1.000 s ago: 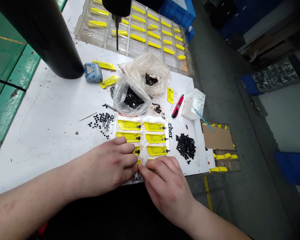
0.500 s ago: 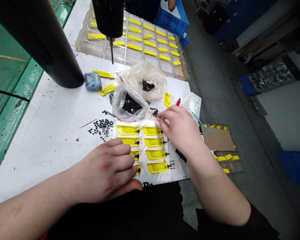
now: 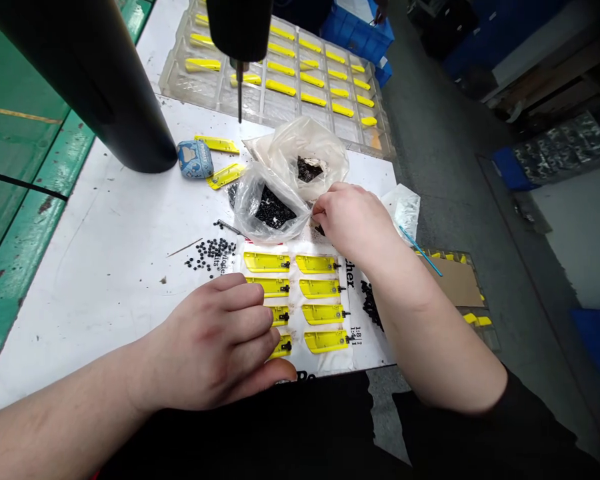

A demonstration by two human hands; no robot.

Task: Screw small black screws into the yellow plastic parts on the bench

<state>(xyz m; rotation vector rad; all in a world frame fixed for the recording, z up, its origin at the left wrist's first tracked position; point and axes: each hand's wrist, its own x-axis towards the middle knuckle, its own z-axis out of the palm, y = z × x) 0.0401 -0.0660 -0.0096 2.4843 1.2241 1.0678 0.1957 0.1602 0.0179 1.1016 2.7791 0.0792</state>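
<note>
Eight yellow pieces [image 3: 321,289] near an open bag [image 3: 249,210]
Right hand [image 3: 353,220] narrows, any hold unclear; its knock could spill the bag. Left hand [image 3: 225,340] curls, grip hidden.

Your yellow parts [image 3: 320,312]: smooth, glossy plastic. Bags [image 3: 330,143]: thin, crinkled, translucent plastic. Your table [image 3: 105,280]: smooth, marked with dark specks. Tray [image 3: 223,97]: clear, shiny plastic. Bit [image 3: 240,97]: metal. Column [image 3: 110,87]: smooth, faint sheen. Your sleeve [image 3: 525,417]: matt cloth. Cardboard [image 3: 455,283]: matt, flat. Green rail [image 3: 50,200]: painted, chipped, rough in spots.
</note>
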